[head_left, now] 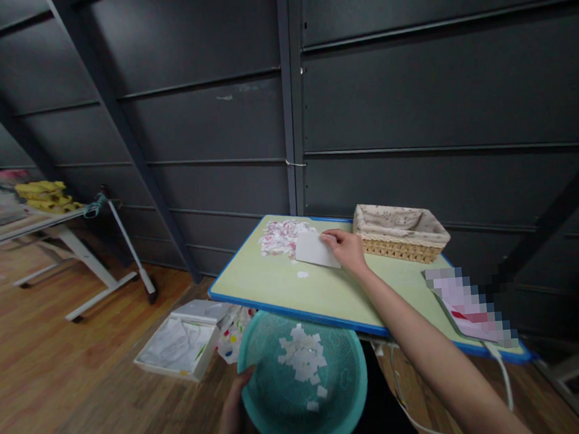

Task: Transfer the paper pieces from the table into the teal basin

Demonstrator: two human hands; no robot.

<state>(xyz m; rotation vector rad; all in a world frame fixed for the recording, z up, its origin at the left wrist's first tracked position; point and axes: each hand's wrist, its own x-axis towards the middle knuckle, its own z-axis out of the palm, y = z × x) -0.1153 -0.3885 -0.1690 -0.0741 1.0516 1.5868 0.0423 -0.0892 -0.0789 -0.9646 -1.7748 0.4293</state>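
Note:
My right hand (345, 249) is closed on a flat white card (317, 249), its lower edge close to the tabletop. Just left of the card lies a pile of small white and pinkish paper pieces (278, 236). One loose white scrap (302, 275) rests in front of the pile. Below the table's front edge, my left hand (238, 398) grips the left rim of a round teal plastic basin (357, 405), with most of its fingers hidden. Inside the basin are several small white pieces (303, 353).
The pale green, blue-edged table (254, 280) carries a lined wicker basket (402, 245) and a blurred-out device with a cable (505, 374). On the floor sits an open white box (179, 346) beside a patterned plastic bag (235, 328). A dark panel wall (211, 116) stands behind.

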